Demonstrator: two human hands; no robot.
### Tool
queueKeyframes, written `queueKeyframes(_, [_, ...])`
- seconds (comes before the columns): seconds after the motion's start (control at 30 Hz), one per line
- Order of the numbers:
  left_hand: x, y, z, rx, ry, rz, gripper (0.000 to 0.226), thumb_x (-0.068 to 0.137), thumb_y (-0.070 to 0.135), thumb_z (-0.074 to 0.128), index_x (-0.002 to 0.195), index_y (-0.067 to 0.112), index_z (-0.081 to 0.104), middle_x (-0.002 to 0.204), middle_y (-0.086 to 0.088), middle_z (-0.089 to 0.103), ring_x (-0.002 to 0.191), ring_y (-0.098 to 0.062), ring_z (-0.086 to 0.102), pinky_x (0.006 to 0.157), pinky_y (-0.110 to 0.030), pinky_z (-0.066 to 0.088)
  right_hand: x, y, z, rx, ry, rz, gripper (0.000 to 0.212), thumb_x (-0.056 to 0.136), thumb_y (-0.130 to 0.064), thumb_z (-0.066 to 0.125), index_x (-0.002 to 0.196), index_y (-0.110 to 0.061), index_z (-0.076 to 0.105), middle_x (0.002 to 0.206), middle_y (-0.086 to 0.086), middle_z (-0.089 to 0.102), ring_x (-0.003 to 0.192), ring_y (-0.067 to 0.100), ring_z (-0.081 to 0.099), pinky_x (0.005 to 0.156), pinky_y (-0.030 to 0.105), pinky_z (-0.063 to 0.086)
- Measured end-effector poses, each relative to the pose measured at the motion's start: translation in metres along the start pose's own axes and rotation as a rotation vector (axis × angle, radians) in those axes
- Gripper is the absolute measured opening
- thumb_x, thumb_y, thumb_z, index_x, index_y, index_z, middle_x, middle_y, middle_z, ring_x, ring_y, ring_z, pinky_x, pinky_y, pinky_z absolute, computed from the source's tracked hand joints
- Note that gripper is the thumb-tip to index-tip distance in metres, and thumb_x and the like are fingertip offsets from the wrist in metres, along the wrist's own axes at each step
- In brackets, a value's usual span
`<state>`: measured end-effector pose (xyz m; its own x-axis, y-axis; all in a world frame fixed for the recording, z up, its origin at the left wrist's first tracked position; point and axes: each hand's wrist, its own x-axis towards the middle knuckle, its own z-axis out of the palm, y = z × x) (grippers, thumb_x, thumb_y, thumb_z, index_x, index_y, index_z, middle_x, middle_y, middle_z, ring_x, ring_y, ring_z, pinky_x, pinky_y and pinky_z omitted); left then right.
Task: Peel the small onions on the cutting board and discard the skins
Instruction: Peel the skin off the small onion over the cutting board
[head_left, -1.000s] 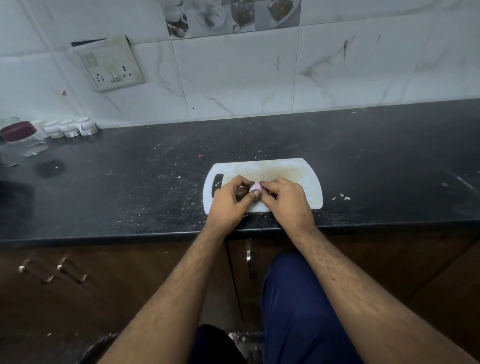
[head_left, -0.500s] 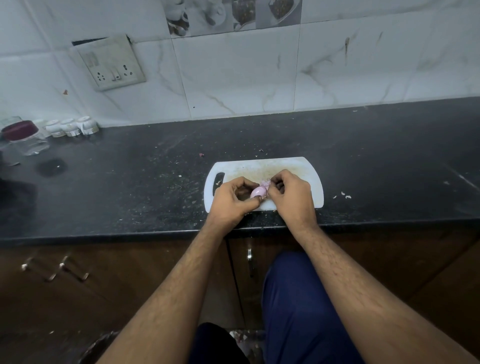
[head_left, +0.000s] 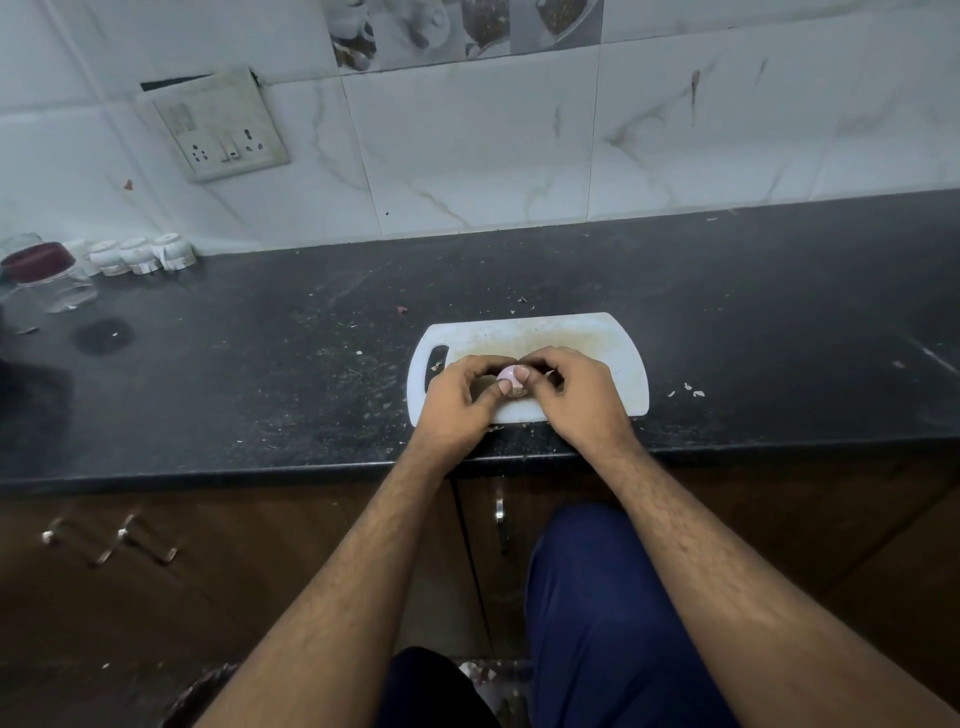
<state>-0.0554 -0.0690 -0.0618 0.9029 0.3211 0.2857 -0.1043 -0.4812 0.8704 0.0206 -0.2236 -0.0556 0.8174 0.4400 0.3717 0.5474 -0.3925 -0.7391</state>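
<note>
Black stone counter (head_left: 260, 374), speckled with scraps, white cutting board (head_left: 618, 353) near its front edge with the handle slot (head_left: 435, 366) on the left. We see both hands meeting over the middle of the board: left hand (head_left: 457, 402) and right hand (head_left: 582, 397), fingers curled in and pinched from both sides on one small pale pink onion (head_left: 507, 375). Left thumb (head_left: 501, 391) presses the onion's near side, a right fingertip (head_left: 521, 375) sits on its right side. Onion is held just above or on the board, we cannot tell which. Something brownish shows just beneath the onion, too hidden to tell what. A few pale bits (head_left: 693, 391) lie on the counter just right of the board. Far left by the wall: a clear jar with a dark red lid (head_left: 39, 273) and a row of small white containers (head_left: 140, 254). Switch plate (head_left: 221, 130) on the marble-look tiles above. Brown cabinets (head_left: 156, 561) below, with metal handles (head_left: 111, 545). Blue trouser leg (head_left: 597, 613) between the forearms
</note>
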Motion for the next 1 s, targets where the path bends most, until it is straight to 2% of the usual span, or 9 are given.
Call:
queueKeyframes(0.1, [0.001,-0.001,-0.001,-0.015,-0.010,-0.016,0.024,0.097,0.017,0.068,0.120,0.019,0.073,0.115,0.009,0.077,0.111,-0.005,0.070,0.105,-0.037,0.054,-0.001,0.001,0.000,0.000,0.040,-0.012,0.015,0.097,-0.032,0.067,0.102,-0.023,0.078,0.093,-0.012,0.071,0.087,0.003,0.063,0.077,0.023,0.050])
queueKeyframes(0.3, [0.000,-0.002,0.000,-0.056,-0.008,-0.010,0.026,0.096,0.012,0.069,0.121,0.015,0.073,0.118,0.005,0.076,0.114,-0.009,0.070,0.107,-0.038,0.053,-0.010,-0.003,0.003,-0.133,0.050,-0.092,0.025,0.103,-0.030,0.055,0.112,-0.018,0.075,0.097,-0.004,0.065,0.087,0.013,0.062,0.076,0.026,0.050])
queueKeyframes(0.4, [0.000,-0.001,0.000,-0.076,-0.012,-0.019,0.026,0.096,0.006,0.069,0.121,0.011,0.074,0.118,0.001,0.076,0.114,-0.011,0.071,0.108,-0.036,0.053,-0.009,-0.005,0.002,-0.136,0.055,-0.054,0.023,0.102,-0.030,0.058,0.111,-0.016,0.074,0.096,-0.004,0.064,0.086,0.012,0.060,0.075,0.026,0.049])
queueKeyframes(0.53, [-0.001,-0.001,-0.001,-0.079,-0.014,-0.047,0.028,0.096,0.005,0.068,0.121,0.013,0.074,0.119,0.003,0.076,0.115,-0.010,0.070,0.107,-0.034,0.053,-0.004,-0.002,0.002,-0.116,0.046,0.019,0.023,0.102,-0.028,0.058,0.111,-0.017,0.076,0.097,-0.006,0.068,0.087,0.010,0.061,0.073,0.019,0.044])
queueKeyframes(0.63, [-0.001,0.000,-0.001,-0.046,-0.011,-0.043,0.028,0.097,0.005,0.066,0.122,0.017,0.073,0.119,0.008,0.076,0.115,-0.005,0.069,0.104,-0.025,0.052,-0.001,-0.002,0.003,-0.140,0.072,0.070,0.021,0.103,-0.025,0.057,0.111,-0.017,0.075,0.102,-0.003,0.070,0.090,0.010,0.063,0.079,0.022,0.048])
queueKeyframes(0.73, [-0.002,0.004,-0.001,0.001,0.009,-0.028,0.027,0.098,0.006,0.065,0.122,0.018,0.072,0.112,0.015,0.075,0.107,0.007,0.068,0.094,-0.010,0.049,-0.001,-0.002,0.003,-0.135,0.108,0.082,0.026,0.101,-0.018,0.059,0.125,-0.014,0.070,0.119,-0.002,0.068,0.101,0.011,0.063,0.089,0.022,0.049])
queueKeyframes(0.83, [-0.002,0.004,0.001,0.040,0.047,-0.022,0.021,0.098,0.013,0.067,0.118,0.019,0.071,0.108,0.018,0.074,0.104,0.008,0.066,0.093,-0.010,0.049,-0.003,-0.003,0.000,-0.087,0.150,0.035,0.033,0.101,-0.012,0.055,0.131,-0.014,0.067,0.125,-0.004,0.063,0.105,0.009,0.062,0.096,0.022,0.050])
queueKeyframes(0.93, [0.000,0.001,0.003,0.030,0.083,-0.035,0.014,0.095,0.024,0.073,0.108,0.020,0.071,0.104,0.012,0.076,0.103,-0.002,0.070,0.094,-0.022,0.053,-0.004,-0.005,-0.002,-0.050,0.112,0.028,0.029,0.102,-0.030,0.056,0.125,-0.019,0.069,0.115,-0.008,0.066,0.096,0.005,0.061,0.089,0.026,0.053])
queueKeyframes(1.0, [-0.001,0.002,0.003,0.030,0.078,-0.040,0.013,0.094,0.029,0.074,0.102,0.021,0.068,0.102,0.010,0.076,0.101,-0.003,0.070,0.089,-0.020,0.054,-0.003,-0.006,-0.002,-0.080,0.036,0.049,0.029,0.100,-0.042,0.056,0.120,-0.025,0.071,0.107,-0.011,0.072,0.092,0.007,0.065,0.085,0.031,0.056])
